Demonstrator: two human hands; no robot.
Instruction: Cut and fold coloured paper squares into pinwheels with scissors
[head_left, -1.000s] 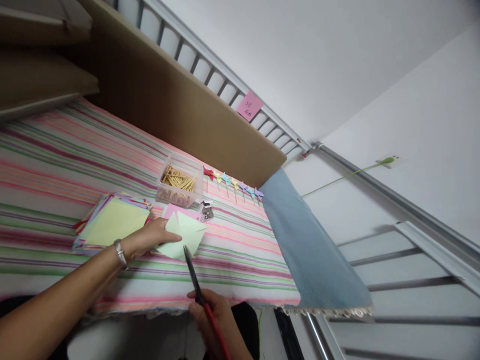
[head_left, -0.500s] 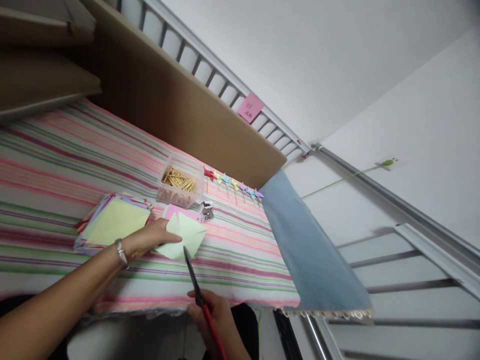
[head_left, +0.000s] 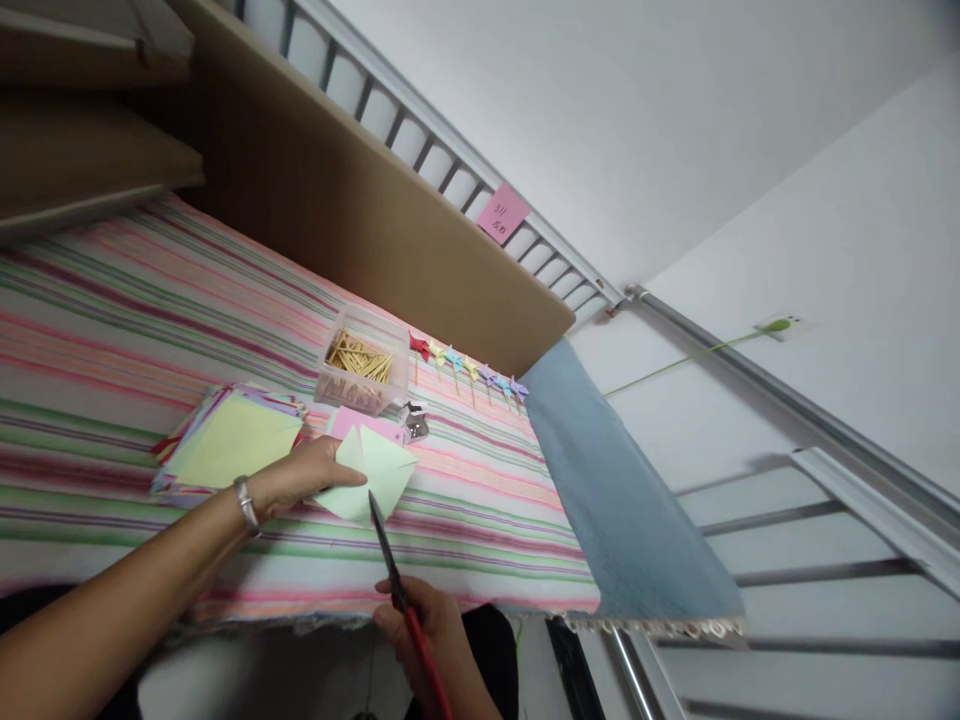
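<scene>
One pale green paper sheet (head_left: 388, 466) is extending rightward from the left hand, (head_left: 311, 468) which is pinching it over the striped cloth (head_left: 487, 520); the right hand, (head_left: 433, 628) nearer the body, is gripping red-handled scissors (head_left: 390, 560), their long axis pointing forward-left, blades meeting the sheet's near corner.

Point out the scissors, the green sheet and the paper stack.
Scissors (head_left: 394, 583), head view: blades near pivot.
Green sheet (head_left: 385, 470), head view: its upper face.
Paper stack (head_left: 238, 443), head view: yellow top sheet.
</scene>
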